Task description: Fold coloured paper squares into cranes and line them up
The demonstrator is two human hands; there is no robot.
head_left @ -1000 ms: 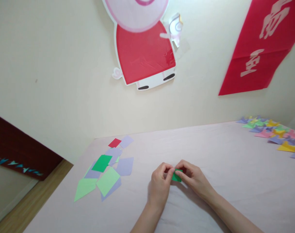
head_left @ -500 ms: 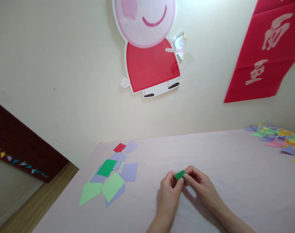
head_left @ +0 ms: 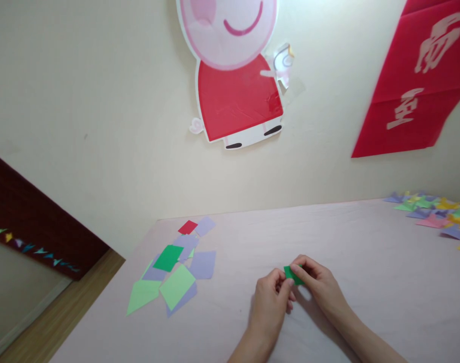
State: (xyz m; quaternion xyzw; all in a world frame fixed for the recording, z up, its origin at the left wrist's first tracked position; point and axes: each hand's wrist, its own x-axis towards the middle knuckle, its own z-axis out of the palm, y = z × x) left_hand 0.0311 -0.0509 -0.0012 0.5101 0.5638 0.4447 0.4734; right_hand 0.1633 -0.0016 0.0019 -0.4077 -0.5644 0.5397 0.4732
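A small piece of dark green paper (head_left: 289, 273), which looks folded, is held just above the table near the lower middle of the view. My left hand (head_left: 270, 297) pinches its left lower edge between thumb and fingers. On the other side, my right hand (head_left: 318, 282) grips the paper, with the thumb lying across its face. The fingertips behind the paper are partly hidden. Both forearms come in from the bottom edge.
Loose paper squares lie at the left: light green (head_left: 177, 286), purple (head_left: 203, 265), dark green (head_left: 168, 257) and red (head_left: 188, 227). Several folded paper shapes (head_left: 430, 219) crowd the far right of the pink-covered table (head_left: 245, 242). A wall (head_left: 112, 126) rises behind.
Both hands have shifted slightly right with the green paper. The paper has turned, and the right thumb now covers more of it. The camera view has moved a little.
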